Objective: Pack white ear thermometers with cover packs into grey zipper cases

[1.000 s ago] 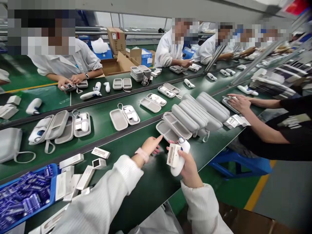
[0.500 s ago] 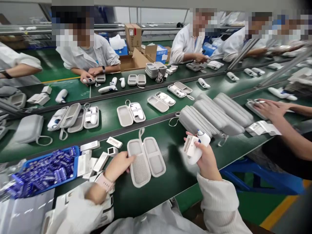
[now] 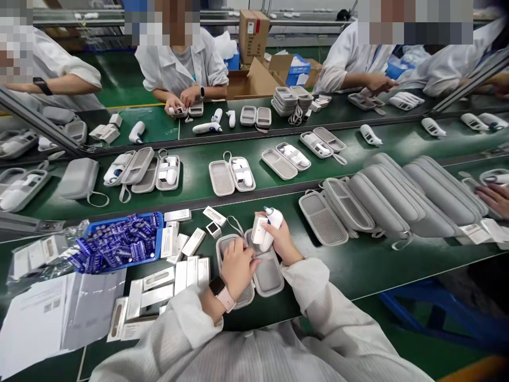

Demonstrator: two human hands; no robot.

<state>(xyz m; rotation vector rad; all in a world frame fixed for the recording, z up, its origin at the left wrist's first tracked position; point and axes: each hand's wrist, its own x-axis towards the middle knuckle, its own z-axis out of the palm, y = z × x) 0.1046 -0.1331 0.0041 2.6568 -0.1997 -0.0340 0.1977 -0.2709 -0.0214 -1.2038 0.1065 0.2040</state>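
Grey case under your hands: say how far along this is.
Done: closed grey cases lined up rightward. In hand: the right hand holds a white device and white carton over the open case, the left hand inside it. Left: another open case, white cartons, a blue tray.

Left hand (image 3: 237, 268) now on grey case (image 3: 267, 275)

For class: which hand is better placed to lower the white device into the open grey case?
Probably right: the right hand grips the white device above the case, while the left hand is down on the case's other half.
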